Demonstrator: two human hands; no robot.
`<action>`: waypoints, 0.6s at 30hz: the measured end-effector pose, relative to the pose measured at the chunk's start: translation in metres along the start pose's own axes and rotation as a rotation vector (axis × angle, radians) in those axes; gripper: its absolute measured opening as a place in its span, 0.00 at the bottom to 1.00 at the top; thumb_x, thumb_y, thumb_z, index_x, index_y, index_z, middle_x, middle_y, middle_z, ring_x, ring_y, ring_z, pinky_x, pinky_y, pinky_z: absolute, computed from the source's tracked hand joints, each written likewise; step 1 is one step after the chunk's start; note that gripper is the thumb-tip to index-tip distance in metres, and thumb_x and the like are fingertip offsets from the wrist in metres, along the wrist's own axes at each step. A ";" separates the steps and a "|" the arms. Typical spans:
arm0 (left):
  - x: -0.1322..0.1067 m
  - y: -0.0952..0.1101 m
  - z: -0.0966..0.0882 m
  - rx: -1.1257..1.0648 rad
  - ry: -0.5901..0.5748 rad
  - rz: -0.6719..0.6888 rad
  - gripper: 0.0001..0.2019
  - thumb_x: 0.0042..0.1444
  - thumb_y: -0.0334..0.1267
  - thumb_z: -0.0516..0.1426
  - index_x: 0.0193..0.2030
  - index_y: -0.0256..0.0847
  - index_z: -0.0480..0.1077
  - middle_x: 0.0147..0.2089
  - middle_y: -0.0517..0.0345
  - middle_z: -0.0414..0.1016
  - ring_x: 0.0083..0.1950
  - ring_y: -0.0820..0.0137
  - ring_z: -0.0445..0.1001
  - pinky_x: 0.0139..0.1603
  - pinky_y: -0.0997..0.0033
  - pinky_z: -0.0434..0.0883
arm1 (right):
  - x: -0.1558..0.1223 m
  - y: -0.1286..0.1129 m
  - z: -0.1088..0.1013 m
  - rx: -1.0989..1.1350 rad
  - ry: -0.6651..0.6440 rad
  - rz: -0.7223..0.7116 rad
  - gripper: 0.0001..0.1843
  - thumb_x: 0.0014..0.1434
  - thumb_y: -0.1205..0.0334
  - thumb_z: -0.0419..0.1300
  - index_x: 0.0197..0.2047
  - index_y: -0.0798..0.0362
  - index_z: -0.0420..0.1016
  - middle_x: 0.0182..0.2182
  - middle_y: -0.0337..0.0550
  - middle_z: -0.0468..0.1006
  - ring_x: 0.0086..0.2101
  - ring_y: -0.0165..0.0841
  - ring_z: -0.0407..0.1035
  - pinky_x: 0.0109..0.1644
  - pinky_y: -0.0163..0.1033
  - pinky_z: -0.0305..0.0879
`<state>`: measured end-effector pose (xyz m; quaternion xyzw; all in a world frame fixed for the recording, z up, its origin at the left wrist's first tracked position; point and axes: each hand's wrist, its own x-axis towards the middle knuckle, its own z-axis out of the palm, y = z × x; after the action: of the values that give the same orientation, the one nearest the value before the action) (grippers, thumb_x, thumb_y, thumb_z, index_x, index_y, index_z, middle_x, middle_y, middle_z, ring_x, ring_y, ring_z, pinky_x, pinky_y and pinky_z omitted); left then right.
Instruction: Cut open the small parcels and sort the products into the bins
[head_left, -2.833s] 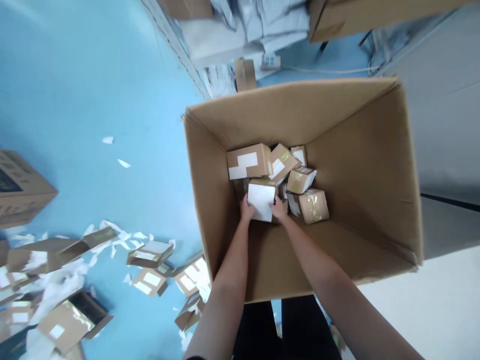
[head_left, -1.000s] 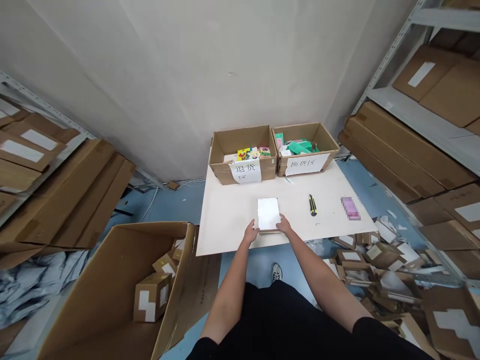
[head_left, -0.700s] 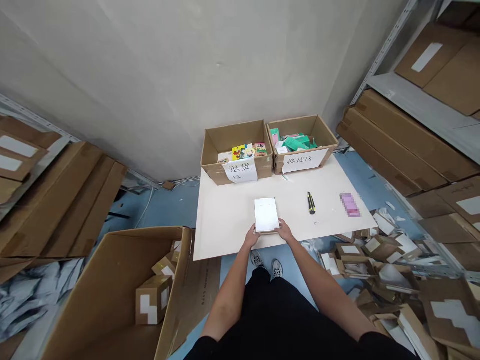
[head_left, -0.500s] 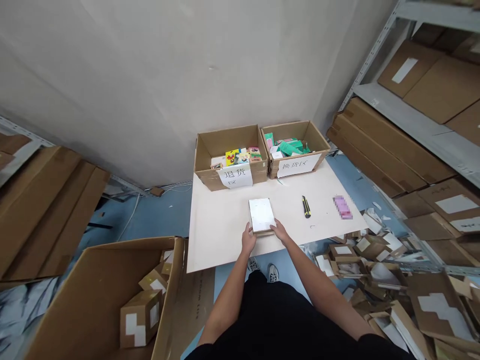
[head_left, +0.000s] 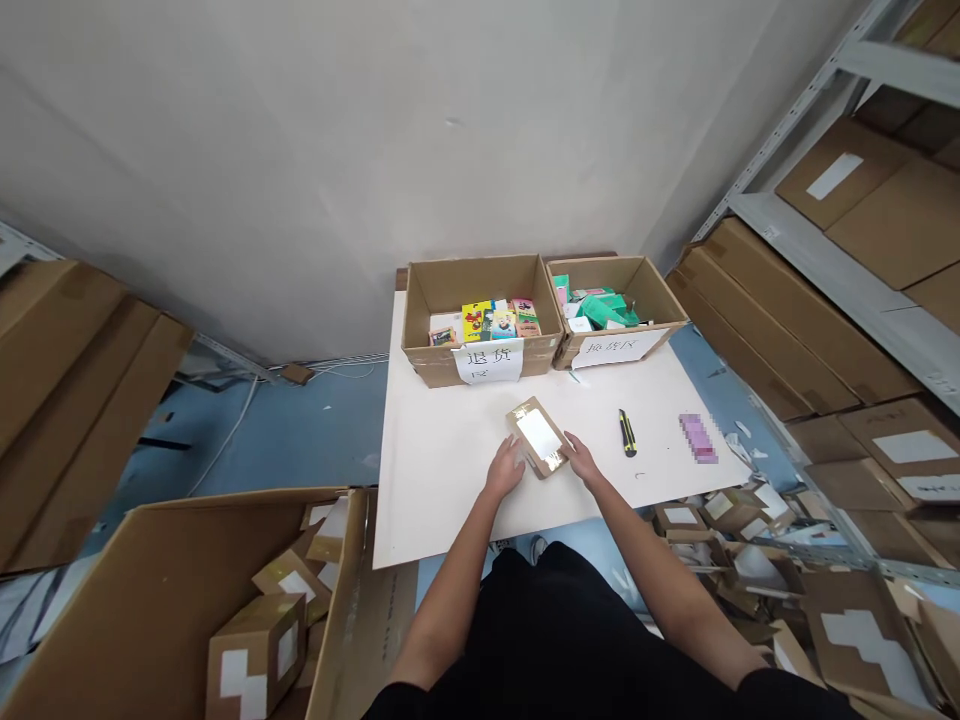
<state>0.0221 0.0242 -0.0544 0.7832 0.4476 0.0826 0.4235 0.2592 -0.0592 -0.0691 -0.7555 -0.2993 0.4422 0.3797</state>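
Observation:
A small flat cardboard box (head_left: 538,434) with a white label and shiny clear tape is tilted over the near part of the white table (head_left: 442,455). My right hand (head_left: 580,460) grips its right edge between thumb and fingers. At its lower left is my left hand (head_left: 506,468), fingers apart and close to the side; whether the fingertips touch it I cannot tell. A yellow-and-black box cutter (head_left: 627,433) lies to the right of the small box. Farther right is a pixelated pink-purple item (head_left: 698,438).
Two open cartons with handwritten signs stand at the back: the left carton (head_left: 427,368) holds colourful small boxes, the right carton (head_left: 660,340) green packs. A large carton (head_left: 150,590) with parcels is at lower left. Shelves (head_left: 847,240) and opened boxes (head_left: 862,620) line the right.
The small box has turned, showing a brown taped face with a smaller label instead of a mostly white one. My left hand has loosened from its side. The view has shifted slightly.

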 end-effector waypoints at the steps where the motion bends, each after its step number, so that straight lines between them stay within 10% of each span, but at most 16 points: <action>1: 0.008 0.002 -0.004 0.015 -0.006 -0.013 0.35 0.63 0.38 0.57 0.77 0.39 0.60 0.82 0.48 0.54 0.83 0.56 0.50 0.82 0.53 0.54 | -0.002 -0.001 -0.003 -0.004 0.007 -0.021 0.33 0.63 0.51 0.61 0.70 0.48 0.71 0.65 0.48 0.76 0.65 0.44 0.69 0.70 0.51 0.65; 9: 0.062 0.038 -0.009 0.239 -0.142 -0.075 0.57 0.52 0.50 0.69 0.81 0.38 0.45 0.83 0.39 0.46 0.84 0.47 0.42 0.78 0.50 0.58 | 0.008 -0.017 -0.034 -0.073 0.081 -0.233 0.32 0.65 0.53 0.58 0.71 0.45 0.70 0.74 0.47 0.63 0.73 0.44 0.55 0.73 0.56 0.59; 18: 0.065 0.032 0.003 0.366 -0.131 -0.225 0.57 0.52 0.39 0.70 0.82 0.42 0.40 0.84 0.40 0.43 0.85 0.52 0.38 0.76 0.55 0.61 | 0.060 0.016 -0.162 -0.178 0.200 -0.222 0.31 0.62 0.61 0.59 0.69 0.46 0.72 0.70 0.46 0.70 0.71 0.43 0.59 0.74 0.53 0.58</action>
<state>0.0823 0.0652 -0.0488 0.7958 0.5113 -0.0989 0.3090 0.4317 -0.0706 -0.0571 -0.7887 -0.3795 0.2919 0.3856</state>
